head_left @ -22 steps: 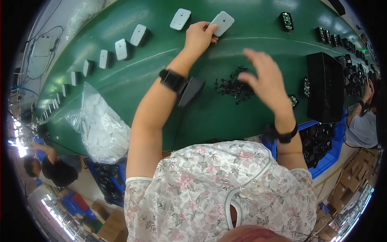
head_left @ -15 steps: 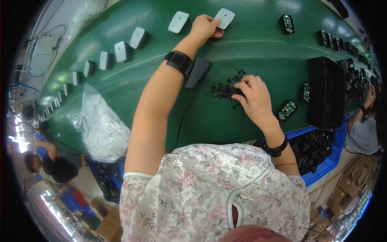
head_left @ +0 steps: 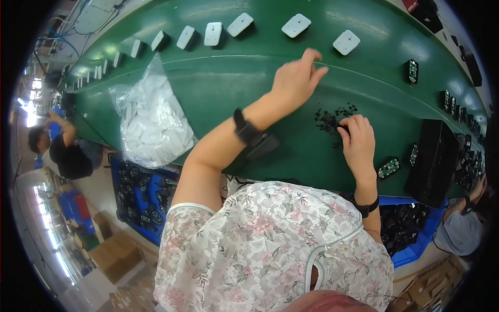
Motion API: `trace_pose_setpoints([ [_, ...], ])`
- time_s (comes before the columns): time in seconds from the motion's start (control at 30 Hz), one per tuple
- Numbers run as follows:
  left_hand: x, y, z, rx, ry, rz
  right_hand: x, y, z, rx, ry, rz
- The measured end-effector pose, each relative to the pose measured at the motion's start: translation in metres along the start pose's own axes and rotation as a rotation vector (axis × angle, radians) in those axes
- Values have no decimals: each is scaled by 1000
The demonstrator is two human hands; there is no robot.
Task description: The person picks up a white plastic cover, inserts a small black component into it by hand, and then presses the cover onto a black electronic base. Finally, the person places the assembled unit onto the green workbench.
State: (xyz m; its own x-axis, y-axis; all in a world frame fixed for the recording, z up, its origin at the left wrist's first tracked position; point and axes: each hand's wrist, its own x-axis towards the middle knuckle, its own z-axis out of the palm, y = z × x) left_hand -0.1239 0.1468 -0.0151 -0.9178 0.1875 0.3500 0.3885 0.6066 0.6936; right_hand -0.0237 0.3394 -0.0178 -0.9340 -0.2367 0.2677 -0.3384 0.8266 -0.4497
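Note:
My left hand (head_left: 299, 80) hovers over the green table with thumb and forefinger apart, holding nothing. Beyond it stands a white-topped rectangular casing (head_left: 346, 42), the rightmost of a curved row. Another white-topped casing (head_left: 296, 26) is to its left. My right hand (head_left: 358, 140) is at the right edge of a loose pile of small black parts (head_left: 328, 119). Its thumb and fingers pinch a small black part (head_left: 343, 128), mostly covered by the fingertips. Close to that hand lies a black casing with a green circuit board (head_left: 389, 167).
A clear bag of white plastic pieces (head_left: 153, 122) lies at left. At right stands a long black box (head_left: 431, 164), with several open circuit-board casings (head_left: 454, 105) beyond. Blue bins (head_left: 403, 229) of black parts sit below the table edge. Co-workers (head_left: 460, 231) are at both sides.
My left hand has let go of the rightmost white-topped casing and drawn back toward me. My right hand stays at the black parts. The whole view has swung to the left.

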Motion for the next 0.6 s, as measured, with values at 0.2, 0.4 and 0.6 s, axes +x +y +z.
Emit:
trace_pose_setpoints([
  [0.2, -98, -24, -68, 201, 36, -172, 9, 9, 0, 22, -37, -104],
  [0.4, -152, -47, -131, 253, 408, -437, 6, 18, -7, 107, -51, 40],
  [0.6, -189, -120, -224, 659, 800, -444, 12, 28, 1, 136, -64, 75],
])
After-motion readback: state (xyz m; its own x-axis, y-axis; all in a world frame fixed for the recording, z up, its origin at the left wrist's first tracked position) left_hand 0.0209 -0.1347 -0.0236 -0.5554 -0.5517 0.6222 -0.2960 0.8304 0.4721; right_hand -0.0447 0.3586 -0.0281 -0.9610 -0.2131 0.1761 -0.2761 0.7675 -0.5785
